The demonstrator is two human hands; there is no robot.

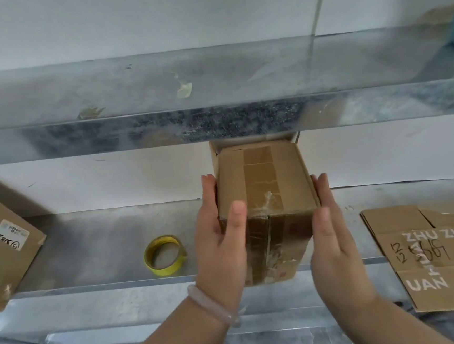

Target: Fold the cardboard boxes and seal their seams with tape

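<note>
A small brown cardboard box (pixel 266 195), folded shut with clear tape along its top seam and down its front, is held above the metal shelf (pixel 103 251). My left hand (pixel 217 235) presses flat against its left side, thumb on the front edge. My right hand (pixel 332 231) presses against its right side. A roll of yellow tape (pixel 164 255) lies on the shelf to the left of my left hand. A stack of flattened cardboard boxes (pixel 441 252) with white lettering lies at the right.
An upper metal shelf (pixel 213 90) runs across just above the held box, with tape scraps stuck to it. Another taped box (pixel 4 246) with a white label sits at the far left. A white wall stands behind.
</note>
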